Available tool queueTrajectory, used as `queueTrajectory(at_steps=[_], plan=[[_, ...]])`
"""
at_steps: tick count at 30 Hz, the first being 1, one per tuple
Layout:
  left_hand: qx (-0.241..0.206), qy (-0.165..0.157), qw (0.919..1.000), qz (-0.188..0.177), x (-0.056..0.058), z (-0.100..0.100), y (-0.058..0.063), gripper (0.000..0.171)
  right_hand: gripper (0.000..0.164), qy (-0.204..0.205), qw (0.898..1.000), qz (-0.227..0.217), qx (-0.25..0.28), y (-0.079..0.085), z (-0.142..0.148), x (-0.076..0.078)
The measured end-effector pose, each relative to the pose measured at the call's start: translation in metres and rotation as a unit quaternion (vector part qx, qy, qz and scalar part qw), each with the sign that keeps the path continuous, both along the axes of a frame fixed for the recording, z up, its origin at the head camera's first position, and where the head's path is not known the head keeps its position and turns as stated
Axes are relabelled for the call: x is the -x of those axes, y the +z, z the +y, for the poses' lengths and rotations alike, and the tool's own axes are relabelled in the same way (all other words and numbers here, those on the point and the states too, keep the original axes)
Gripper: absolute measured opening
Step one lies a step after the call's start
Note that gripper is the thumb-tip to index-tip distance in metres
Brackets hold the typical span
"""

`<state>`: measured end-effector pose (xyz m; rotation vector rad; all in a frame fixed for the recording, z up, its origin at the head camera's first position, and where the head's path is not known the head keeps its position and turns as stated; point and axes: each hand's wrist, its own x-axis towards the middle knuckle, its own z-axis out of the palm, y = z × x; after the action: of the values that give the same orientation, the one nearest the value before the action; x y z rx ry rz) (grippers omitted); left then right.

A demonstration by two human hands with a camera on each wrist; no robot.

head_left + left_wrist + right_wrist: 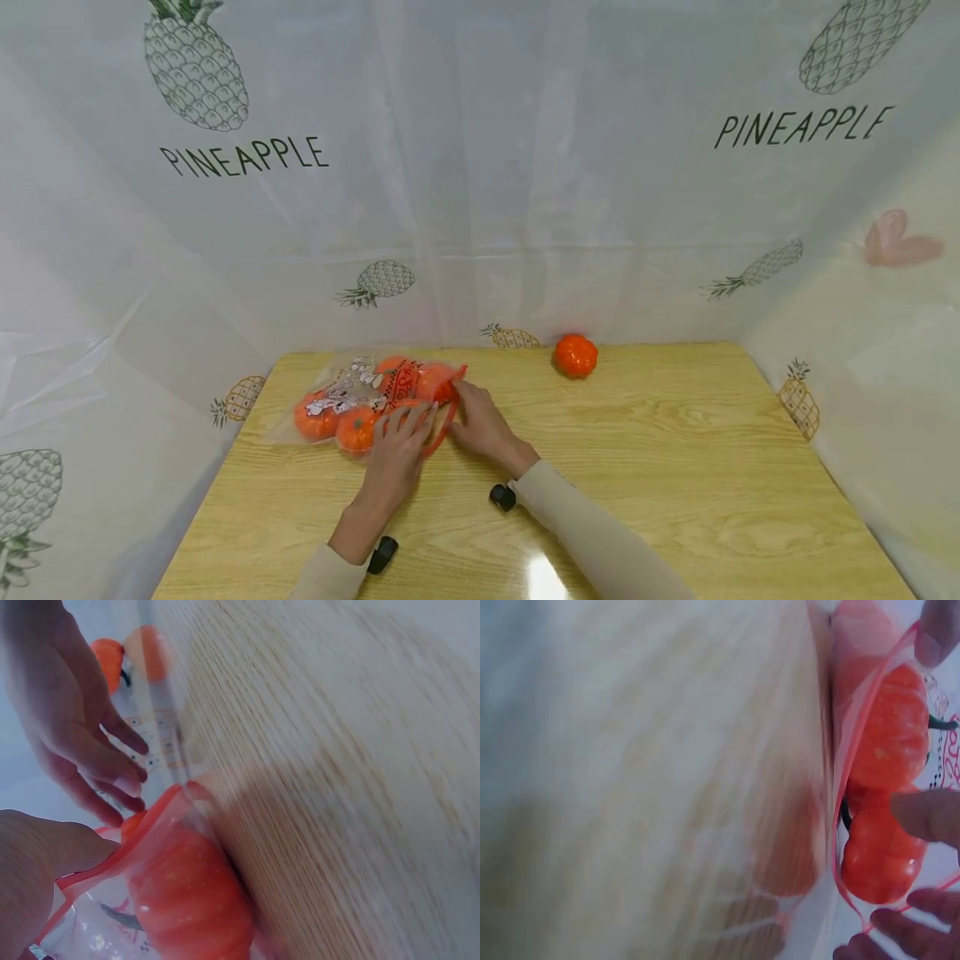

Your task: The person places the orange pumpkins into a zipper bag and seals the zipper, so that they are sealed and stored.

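Plastic red-lettered bag [360, 392], orange pumpkins [881, 859] inside, backdrop [480, 167] reading PINEAPPLE

A pale yellow-brown wood-grain bench [705, 475], its surface glossy, reflects 1 bright patch of light near the front. At the back left lies a clear plastic bag [363, 379] with red edging and printed figures, holding at least 4 orange pumpkins [356, 431], though the exact count is hard to tell. 1 loose pumpkin [575, 357] sits at the back, right of centre.
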<state>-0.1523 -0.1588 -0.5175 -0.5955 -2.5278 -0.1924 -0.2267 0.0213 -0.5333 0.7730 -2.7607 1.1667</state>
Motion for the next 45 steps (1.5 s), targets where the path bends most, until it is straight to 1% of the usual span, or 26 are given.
queueTrajectory(at_steps=[3, 5, 11, 13, 16, 20, 23, 30, 34, 37, 41, 42, 45], plan=[[0.001, -0.001, 1.0, 0.001, -0.001, 0.0, -0.001, 0.067, 0.069, -0.008, 1.0, -0.011, 0.003, -0.001, 0.0, -0.002], [0.003, 0.0, 1.0, 0.003, -0.001, 0.001, -0.002, 0.067, 0.069, -0.005, 1.0, -0.016, 0.001, -0.001, 0.0, -0.003], [0.003, -0.004, 0.9999, 0.013, -0.001, 0.003, -0.003, 0.069, 0.072, 0.029, 0.999, -0.011, -0.034, 0.001, 0.002, -0.005], [0.005, -0.006, 0.9999, 0.013, -0.002, 0.003, -0.004, 0.069, 0.073, 0.03, 0.999, -0.014, -0.025, 0.002, 0.006, -0.007], [0.015, -0.003, 0.9999, 0.007, -0.003, 0.003, -0.004, 0.064, 0.071, 0.021, 1.0, -0.011, -0.001, 0.002, 0.016, -0.011], [0.028, 0.004, 0.9995, -0.011, -0.003, 0.002, -0.005, 0.058, 0.067, -0.003, 1.0, -0.016, 0.022, 0.006, 0.035, -0.016], [0.03, 0.006, 0.9993, -0.021, -0.003, 0.0, -0.004, 0.058, 0.065, -0.028, 0.999, -0.013, 0.029, 0.012, 0.051, -0.017], [0.015, -0.001, 0.9997, -0.02, -0.002, -0.004, -0.002, 0.06, 0.061, -0.098, 0.993, 0.038, 0.051, 0.021, 0.094, -0.013], [0.013, 0.0, 0.9997, -0.02, -0.002, -0.005, -0.001, 0.059, 0.059, -0.125, 0.988, 0.064, 0.059, 0.025, 0.12, -0.011], [0.014, 0.002, 0.9997, -0.019, -0.001, -0.005, 0.0, 0.056, 0.057, -0.143, 0.983, 0.093, 0.061, 0.026, 0.138, -0.008], [0.011, 0.001, 0.9998, -0.015, 0.0, -0.003, 0.0, 0.053, 0.055, -0.189, 0.972, 0.134, 0.047, 0.025, 0.16, -0.002], [0.009, 0.0, 0.9999, -0.014, 0.0, -0.003, 0.0, 0.052, 0.055, -0.202, 0.968, 0.14, 0.042, 0.024, 0.165, 0.0], [0.005, -0.003, 0.9999, -0.014, 0.0, -0.002, 0.0, 0.051, 0.056, -0.234, 0.962, 0.136, 0.038, 0.023, 0.179, 0.005]])
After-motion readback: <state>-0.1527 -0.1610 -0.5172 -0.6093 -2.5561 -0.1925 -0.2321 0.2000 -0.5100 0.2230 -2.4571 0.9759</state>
